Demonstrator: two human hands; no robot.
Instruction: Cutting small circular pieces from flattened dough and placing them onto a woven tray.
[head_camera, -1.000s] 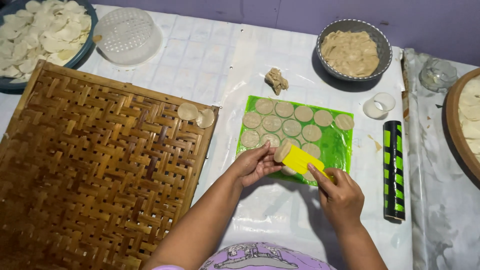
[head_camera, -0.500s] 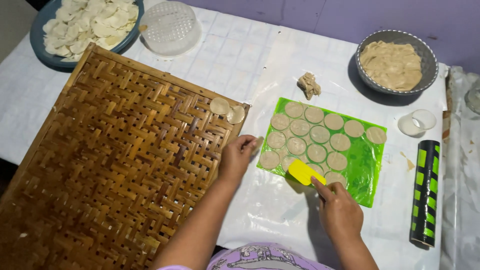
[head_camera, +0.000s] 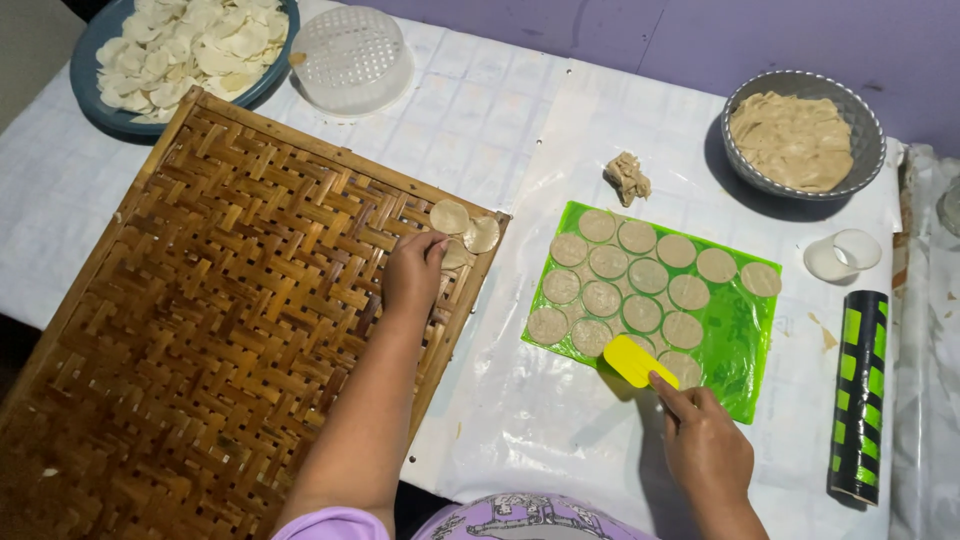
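- Right hand (head_camera: 708, 452): nearest the camera, low on the worktop (head_camera: 560, 430). Grip closed on the handle of a yellow scraper (head_camera: 638, 361); the blade rests at the near edge of the green mat (head_camera: 738, 335).
- Green mat: lies on a clear plastic sheet, right of centre. It carries cut dough discs (head_camera: 628, 277) in close rows, most touching or just beside one another.
- Left hand (head_camera: 412, 274): reaches across the near right corner of the woven tray (head_camera: 200, 320). Fingertips are pinched narrow at a disc; how much of that disc they hold cannot be told, since the hand hides it.
- Placed discs (head_camera: 462, 226): two lie flat at the tray's right corner, overlapping slightly, just beyond the left fingertips.
- Step in hand, as judged: transfer of discs from mat to tray, one at a time, scraper lifting and left hand carrying. Few discs are on the tray; most are on the mat, so the work is early.
- Next move calls for: laying the disc flat beside the two without folding it, then sliding the blade fully under another disc so it does not tear.
- Dough scrap (head_camera: 627, 177): beyond the mat, apart from it.
- Far edge: grey bowl (head_camera: 852, 110) of dough at right, white cup (head_camera: 842, 255) near it, striped roller (head_camera: 860, 390) along the right side, clear lid (head_camera: 351, 57), blue dish (head_camera: 95, 85) of white pieces at left.
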